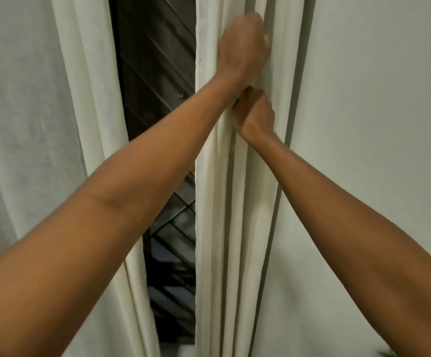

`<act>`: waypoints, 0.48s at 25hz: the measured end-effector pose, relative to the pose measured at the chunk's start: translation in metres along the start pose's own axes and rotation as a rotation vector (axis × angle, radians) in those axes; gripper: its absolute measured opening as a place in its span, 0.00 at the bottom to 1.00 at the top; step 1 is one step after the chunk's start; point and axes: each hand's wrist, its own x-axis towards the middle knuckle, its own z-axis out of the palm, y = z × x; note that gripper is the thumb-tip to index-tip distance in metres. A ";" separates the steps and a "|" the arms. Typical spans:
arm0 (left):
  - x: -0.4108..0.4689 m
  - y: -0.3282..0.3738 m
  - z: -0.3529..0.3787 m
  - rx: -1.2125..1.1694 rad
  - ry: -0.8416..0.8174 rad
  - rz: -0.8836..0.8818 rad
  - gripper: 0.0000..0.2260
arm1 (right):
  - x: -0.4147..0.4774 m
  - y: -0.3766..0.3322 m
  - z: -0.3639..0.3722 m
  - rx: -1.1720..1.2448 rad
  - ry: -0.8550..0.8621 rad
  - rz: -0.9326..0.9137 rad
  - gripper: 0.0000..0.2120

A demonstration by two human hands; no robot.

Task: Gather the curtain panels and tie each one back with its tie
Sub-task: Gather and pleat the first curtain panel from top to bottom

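While both my hands are up on the right curtain panel (235, 215), here's how I think this bunching step goes best. My left hand (244, 45) reaches across and is fisted round the pleats high up. My right hand (254, 112) grips the same bundle just below it, right up against my left wrist. The panel hangs in tight folds between the dark window (155, 73) and the bare wall (376, 124) on the right.

Tip, imo: get every fold inside the grip, including the leading edge on the window side, which looks like it sits outside my fists. Squeeze the bundle evenly, then hold it with one hand so the other is free for the tie. Don't yank down, since the fabric looks soft and would probably slip or drag at the top.

Count:
- **Panels:** two, the one I'm holding and the left curtain panel (85, 99), which hangs loose and untouched.
- **Hands:** two, both on the right panel.
- **Ties:** zero in view, so I can't say where they are.
- **Window:** one strip showing between the panels.
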 end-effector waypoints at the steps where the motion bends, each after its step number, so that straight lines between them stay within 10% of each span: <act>1: -0.015 -0.004 0.001 0.007 -0.024 -0.008 0.15 | -0.015 0.005 0.014 -0.023 -0.026 0.021 0.09; 12: -0.203 -0.039 0.032 -0.084 -0.422 -0.213 0.06 | -0.206 0.090 0.110 -0.178 -0.231 0.285 0.06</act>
